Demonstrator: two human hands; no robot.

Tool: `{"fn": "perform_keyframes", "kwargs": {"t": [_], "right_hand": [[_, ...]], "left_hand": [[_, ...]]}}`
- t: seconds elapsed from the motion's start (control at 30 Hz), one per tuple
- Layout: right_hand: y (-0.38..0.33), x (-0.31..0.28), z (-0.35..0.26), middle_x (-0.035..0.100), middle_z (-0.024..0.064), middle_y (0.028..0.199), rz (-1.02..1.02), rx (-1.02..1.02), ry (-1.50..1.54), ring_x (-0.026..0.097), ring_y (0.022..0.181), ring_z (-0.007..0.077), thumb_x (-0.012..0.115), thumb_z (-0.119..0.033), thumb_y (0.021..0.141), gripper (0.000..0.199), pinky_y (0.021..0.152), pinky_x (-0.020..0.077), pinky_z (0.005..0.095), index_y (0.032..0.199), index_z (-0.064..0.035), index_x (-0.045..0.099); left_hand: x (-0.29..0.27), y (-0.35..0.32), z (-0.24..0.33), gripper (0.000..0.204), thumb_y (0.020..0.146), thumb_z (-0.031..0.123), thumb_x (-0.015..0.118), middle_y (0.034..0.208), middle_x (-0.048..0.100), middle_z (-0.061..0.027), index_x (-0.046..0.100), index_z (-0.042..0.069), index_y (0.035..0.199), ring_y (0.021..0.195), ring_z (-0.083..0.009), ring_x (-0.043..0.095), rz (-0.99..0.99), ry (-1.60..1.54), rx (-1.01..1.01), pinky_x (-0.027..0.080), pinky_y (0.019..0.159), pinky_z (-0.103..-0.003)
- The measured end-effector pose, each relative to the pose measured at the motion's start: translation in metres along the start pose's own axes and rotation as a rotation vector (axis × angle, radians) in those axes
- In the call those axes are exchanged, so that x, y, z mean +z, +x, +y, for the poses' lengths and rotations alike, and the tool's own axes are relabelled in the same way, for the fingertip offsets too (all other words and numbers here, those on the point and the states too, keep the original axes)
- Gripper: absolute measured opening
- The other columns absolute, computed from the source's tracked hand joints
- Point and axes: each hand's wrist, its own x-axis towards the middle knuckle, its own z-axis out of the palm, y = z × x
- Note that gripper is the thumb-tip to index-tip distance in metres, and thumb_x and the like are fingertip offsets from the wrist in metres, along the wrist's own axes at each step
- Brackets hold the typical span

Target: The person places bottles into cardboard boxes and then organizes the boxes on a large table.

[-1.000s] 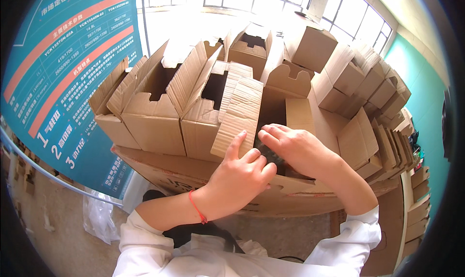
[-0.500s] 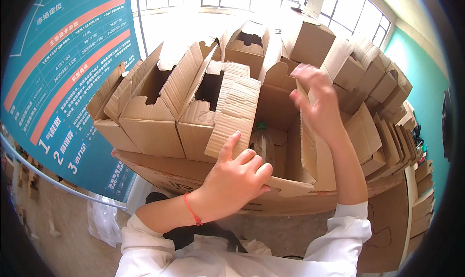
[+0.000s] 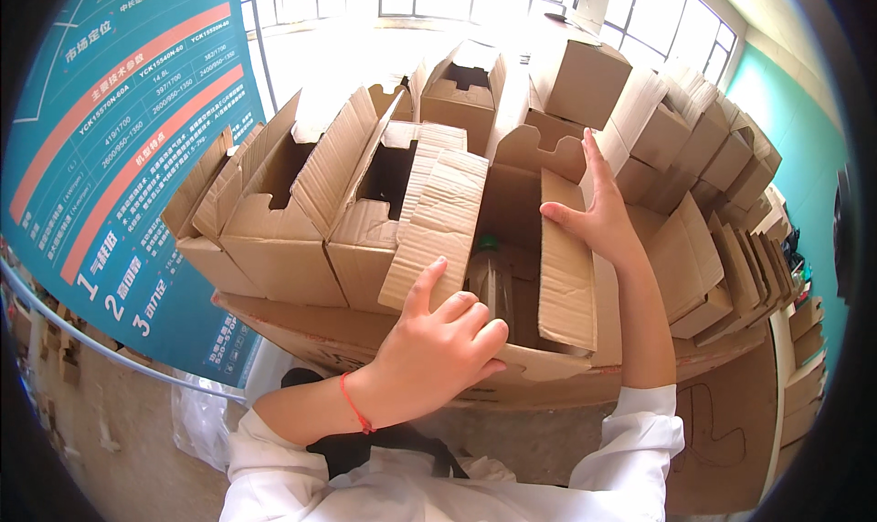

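Note:
In front of me is an open cardboard box [image 3: 523, 202] with a clear plastic bottle [image 3: 491, 283] with a green cap standing inside. My left hand [image 3: 445, 344] rests by the box's left flap [image 3: 437, 234], its index finger stretched onto the corrugated flap and the other fingers loosely bent, holding nothing. On the other side my right hand [image 3: 598, 213] has its thumb and fingers spread, the palm side against the right flap [image 3: 566, 271], which leans in over the opening. The box's back flap [image 3: 534, 147] stands up behind. The right part of the inside is hidden under the leaning flap.
More open cardboard boxes [image 3: 279, 239] stand in a row to the left. Stacked cartons [image 3: 658, 129] and folded cardboard [image 3: 731, 257] lie to the right. A large blue printed banner [image 3: 137, 166] hangs at the left, with a plastic bag [image 3: 203, 421] on the floor below.
The right flap has swung inward from upright, so its face now partly covers the box opening. My right hand came lower with it; my left hand has hardly moved.

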Motion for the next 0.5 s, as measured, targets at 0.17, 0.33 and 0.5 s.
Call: {"fn": "perform_keyframes", "kwargs": {"t": [0.17,0.33,0.5], "right_hand": [[-0.001,-0.012,-0.058,0.026,0.0240,0.154,-0.219,-0.119,-0.370,0.013,0.147,0.0350,0.075,-0.038,0.072,0.096,0.118,0.0160,0.0436,0.149,-0.0050,0.028],[0.014,-0.057,-0.051,0.028,0.0229,0.153,-0.350,0.082,-0.007,0.021,0.145,0.0319,0.055,-0.012,0.073,0.077,0.119,0.0168,0.0408,0.145,0.0033,0.032],[0.014,-0.061,-0.016,0.039,0.0180,0.147,-0.207,0.291,0.321,0.033,0.140,0.0268,0.048,-0.005,0.073,0.073,0.114,0.0257,0.0363,0.144,0.0036,0.035]], "left_hand": [[0.000,0.000,0.001,0.031,0.074,0.036,0.075,0.080,0.054,-0.0001,0.054,0.015,0.081,0.096,-0.0170,0.059,-0.006,-0.003,-0.029,0.026,0.111,-0.055],[0.001,0.000,0.000,0.032,0.073,0.035,0.076,0.079,0.053,0.0001,0.053,0.014,0.081,0.095,-0.0176,0.059,0.008,-0.027,-0.026,0.026,0.111,-0.055],[-0.001,-0.002,-0.002,0.043,0.071,0.040,0.076,0.095,0.055,-0.0019,0.057,0.015,0.100,0.102,-0.0178,0.058,-0.028,-0.040,0.009,0.025,0.111,-0.055]]}}
